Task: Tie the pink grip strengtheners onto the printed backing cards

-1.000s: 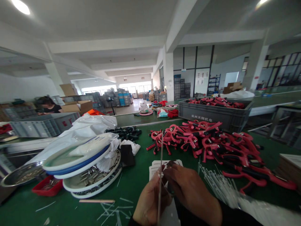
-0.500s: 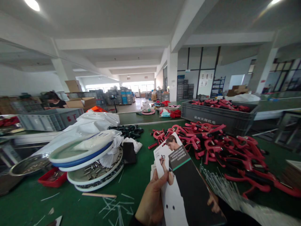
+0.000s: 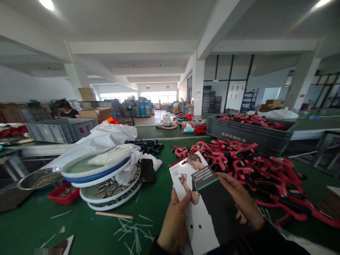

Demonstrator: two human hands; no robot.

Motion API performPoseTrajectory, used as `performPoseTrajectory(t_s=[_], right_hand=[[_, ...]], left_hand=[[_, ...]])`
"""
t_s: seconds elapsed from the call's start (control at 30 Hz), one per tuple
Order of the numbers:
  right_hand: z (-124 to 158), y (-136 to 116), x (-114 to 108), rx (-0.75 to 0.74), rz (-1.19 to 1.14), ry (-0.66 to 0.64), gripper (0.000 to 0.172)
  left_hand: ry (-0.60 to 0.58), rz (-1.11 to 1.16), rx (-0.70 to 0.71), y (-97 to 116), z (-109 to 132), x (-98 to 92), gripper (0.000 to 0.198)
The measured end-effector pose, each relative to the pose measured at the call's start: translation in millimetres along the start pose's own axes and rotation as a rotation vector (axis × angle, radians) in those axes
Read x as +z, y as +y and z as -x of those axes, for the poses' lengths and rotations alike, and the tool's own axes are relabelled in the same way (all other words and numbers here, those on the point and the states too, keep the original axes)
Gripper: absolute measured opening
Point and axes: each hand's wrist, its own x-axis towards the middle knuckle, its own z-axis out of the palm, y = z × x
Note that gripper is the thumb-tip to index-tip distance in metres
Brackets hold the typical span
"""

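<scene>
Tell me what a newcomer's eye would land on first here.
The sprawling pile of red-and-black grip trainers on the right of the green table draws the eye first, with a grey crate of more behind it. Next comes the printed card at bottom centre, gripped by the left hand, the right hand lying along its right edge. On the left stand stacked round trays.

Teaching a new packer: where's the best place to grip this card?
By its long side edges, coming in from either side: the card is thin, flat and tilted up, so only the edges offer a pinch. The left hand and right hand hold it so.
</scene>
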Motion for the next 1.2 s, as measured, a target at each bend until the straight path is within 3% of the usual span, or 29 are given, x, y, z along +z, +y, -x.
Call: performPoseTrajectory(t_s=[0.07, 0.2, 0.3, 0.37, 0.53, 0.8, 1.0, 1.2], right_hand=[[4, -8, -2, -0.118, 0.148, -0.035, 0.029], [16, -25, 0, -0.558, 0.715, -0.14, 0.014], [29, -28, 15, -0.63, 0.992, -0.25, 0.014], [35, -24, 25, -0.627, 1.066, -0.252, 0.016], [36, -9, 39, -0.595, 1.034, -0.159, 0.018], [35, -8, 47, -0.608, 1.031, -0.103, 0.017], [38, -3, 37, -0.789, 0.857, -0.105, 0.013], [38, 10, 16, -0.872, 0.754, -0.064, 0.011]], left_hand=[[-0.003, -0.018, 0.024, 0, 0, 0.2, 0.063], [0.003, -0.052, 0.112, -4, -2, -2.9, 0.062], [0.011, -0.125, 0.196, -6, -2, -4.6, 0.057], [0.031, -0.225, 0.27, -6, 0, -3.8, 0.052], [0.093, -0.528, 0.482, -6, 7, -0.2, 0.037], [0.147, -0.719, 0.563, -11, 12, 0.1, 0.035], [0.152, -0.606, 0.455, -8, 10, -0.3, 0.041], [0.067, -0.234, 0.26, -9, 7, 0.3, 0.045]])
